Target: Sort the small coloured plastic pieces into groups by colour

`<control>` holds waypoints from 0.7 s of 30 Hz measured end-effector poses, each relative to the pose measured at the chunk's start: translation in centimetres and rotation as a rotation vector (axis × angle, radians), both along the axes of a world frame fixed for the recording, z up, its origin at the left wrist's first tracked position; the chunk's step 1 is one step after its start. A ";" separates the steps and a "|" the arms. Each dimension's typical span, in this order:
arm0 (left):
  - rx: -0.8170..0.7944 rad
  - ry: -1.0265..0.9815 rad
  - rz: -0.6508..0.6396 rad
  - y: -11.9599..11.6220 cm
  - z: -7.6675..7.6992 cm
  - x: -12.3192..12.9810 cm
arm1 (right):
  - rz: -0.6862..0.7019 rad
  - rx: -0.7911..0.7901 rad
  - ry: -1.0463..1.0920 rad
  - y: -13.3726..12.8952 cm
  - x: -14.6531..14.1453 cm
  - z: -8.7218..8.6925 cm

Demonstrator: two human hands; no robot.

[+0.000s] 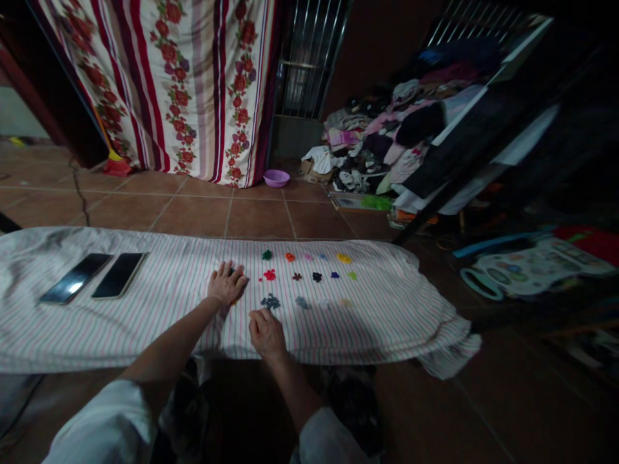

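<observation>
My left hand point(226, 283) lies palm down on the striped cloth with its fingers spread. Dark and orange bits peek out from beside and beneath it, partly hidden. My right hand point(267, 333) is curled with its fingertips pressed together, just in front of a pile of dark grey small pieces point(271, 301); whatever it may hold is hidden. Beyond are little piles sorted by colour: red pieces point(269, 275), green pieces point(267, 255), orange pieces point(289, 256), black pieces point(316, 277), yellow pieces point(343, 258) and several others. They are too small to name exactly.
Two phones point(76, 278) lie on the left part of the cloth-covered table point(159, 322). Past the table are a flowered curtain point(203, 90), a purple basin point(276, 178) and a heap of clothes point(377, 142). At the right stands a pale plastic item point(541, 267).
</observation>
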State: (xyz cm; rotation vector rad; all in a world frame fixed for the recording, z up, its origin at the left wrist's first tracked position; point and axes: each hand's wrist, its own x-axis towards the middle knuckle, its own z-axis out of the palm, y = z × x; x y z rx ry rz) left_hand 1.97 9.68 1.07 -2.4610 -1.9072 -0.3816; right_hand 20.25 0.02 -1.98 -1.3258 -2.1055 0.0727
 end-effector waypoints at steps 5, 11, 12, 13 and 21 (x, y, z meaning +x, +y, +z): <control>-0.029 -0.045 0.018 0.3 0.5 0.8 | -0.007 0.001 -0.010 -0.1 0.0 0.1; 0.090 -0.167 -0.134 -0.8 -0.2 -0.9 | -0.016 -0.006 -0.015 -0.1 -0.1 0.2; 0.104 -0.184 -0.158 -1.1 -0.4 -1.3 | -0.015 -0.002 -0.010 -0.1 -0.2 0.2; 0.116 -0.198 -0.178 -1.4 -0.5 -1.6 | -0.014 0.001 -0.004 0.0 -0.2 0.1; 0.197 -0.174 -0.190 -5.3 -1.0 -3.1 | -0.016 0.036 0.023 0.1 -0.2 0.1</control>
